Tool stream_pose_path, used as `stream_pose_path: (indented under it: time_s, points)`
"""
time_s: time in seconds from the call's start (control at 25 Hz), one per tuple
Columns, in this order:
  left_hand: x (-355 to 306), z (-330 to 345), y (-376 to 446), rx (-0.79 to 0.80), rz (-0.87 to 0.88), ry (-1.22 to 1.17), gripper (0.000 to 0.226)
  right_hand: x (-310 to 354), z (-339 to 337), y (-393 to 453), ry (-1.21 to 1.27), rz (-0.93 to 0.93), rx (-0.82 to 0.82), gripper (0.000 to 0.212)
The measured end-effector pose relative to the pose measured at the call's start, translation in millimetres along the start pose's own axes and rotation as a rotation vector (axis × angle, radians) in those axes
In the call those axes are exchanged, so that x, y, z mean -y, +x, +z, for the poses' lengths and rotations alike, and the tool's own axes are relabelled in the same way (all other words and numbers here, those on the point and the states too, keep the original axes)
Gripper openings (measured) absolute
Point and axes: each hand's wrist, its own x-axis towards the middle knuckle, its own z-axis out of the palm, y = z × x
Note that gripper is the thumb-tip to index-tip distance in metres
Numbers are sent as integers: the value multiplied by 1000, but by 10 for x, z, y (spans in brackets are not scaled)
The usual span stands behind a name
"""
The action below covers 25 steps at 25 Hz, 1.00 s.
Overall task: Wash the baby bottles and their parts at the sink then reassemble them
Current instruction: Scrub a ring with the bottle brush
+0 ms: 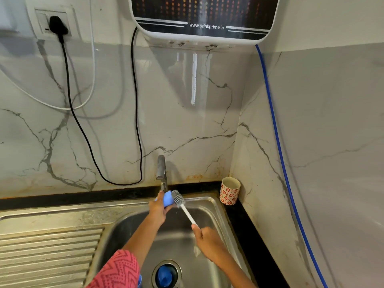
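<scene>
Sink area, head view, one moment.

1. L hand [159,206]: grip curled round blue part [168,198], held up just under tap [161,170], above sink [209,201] back edge. Exact kind of part can't tell; looks like a cap or collar.
2. R hand [204,235]: grip clenched on white handle of brush [180,201]. Handle slants up-left; grey bristle head touching R side of blue part.
3. Second blue part [165,275]: lying in sink drain, near bottom of frame, well apart from hands.
4. Blue bit [139,281] by sleeve [117,271], bottom edge, mostly hidden; can't tell what.
5. Sink: steel, single bowl, ribbed drainboard [47,254] to L.
6. Tap: steel, from bench behind bowl, spout pointing toward camera. Water flow can't tell.
7. Cup [229,191]: white w/ red flower print, upright on black bench [249,235] in back-R corner, just beside sink rim.
8. Purifier [204,19]: wall unit over sink, dark front, web address printed.
9. Plug [58,27]: black, in wall socket top L; black cord [83,132] loops down marble wall to purifier.
10. White cable [91,69], L wall. Blue tube [278,142], R wall, runs down from purifier.
11. Sleeve: red, zigzag pattern, L arm.
</scene>
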Motion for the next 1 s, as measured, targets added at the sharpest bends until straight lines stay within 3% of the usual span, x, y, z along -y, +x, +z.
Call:
stream_pose_path:
  time_s: [0.2,0.44,0.72,0.8,1.0]
  points:
    - [-41,29,-33,56,-51,118,26,-30,-61,38,-55,-20,-88,52]
    - [-5,-20,-67,87,-68,142,23,-120,-64,63,12,40,-73,52]
    - [128,-72,-34,62,-127,-9,45,-128,187,68,53,68,-14,51]
    - [97,-100,-36,117,-152,-6,45,-118,213,64,111,87,-29,52]
    - [-53,-105,-221,427,-140,521,39,-146,175,127,231,165,-54,49]
